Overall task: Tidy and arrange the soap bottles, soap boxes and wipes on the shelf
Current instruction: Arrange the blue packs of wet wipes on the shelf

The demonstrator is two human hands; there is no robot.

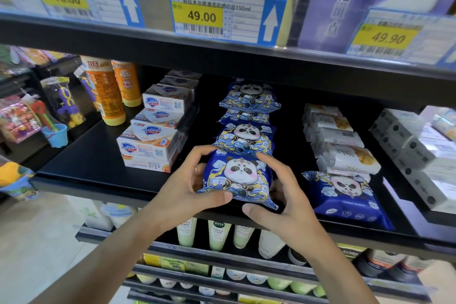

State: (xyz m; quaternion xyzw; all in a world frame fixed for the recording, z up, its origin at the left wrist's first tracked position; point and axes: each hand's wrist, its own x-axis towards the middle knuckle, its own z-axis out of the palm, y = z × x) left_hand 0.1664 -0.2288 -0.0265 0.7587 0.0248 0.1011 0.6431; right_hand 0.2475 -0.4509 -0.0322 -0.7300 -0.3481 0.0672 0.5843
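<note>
A small blue panda wipes pack (pixel 240 176) sits at the front edge of the black shelf (pixel 93 168). My left hand (pixel 187 187) grips its left side and my right hand (pixel 281 195) grips its right side, thumbs below and fingers on top. Behind it a row of the same panda packs (pixel 249 96) runs to the back. White soap boxes (pixel 150 140) are stacked to the left, with two orange soap bottles (pixel 111 91) behind them. A larger panda wipes pack (pixel 345 195) lies to the right, with white wipes packs (pixel 338 140) behind it.
White boxes (pixel 419 155) with dark dots line the shelf's right end. Toys hang on a rack (pixel 37 111) to the left. The upper shelf rail carries price tags (pixel 222 16). Pale green bottles (pixel 217 234) stand on the shelf below.
</note>
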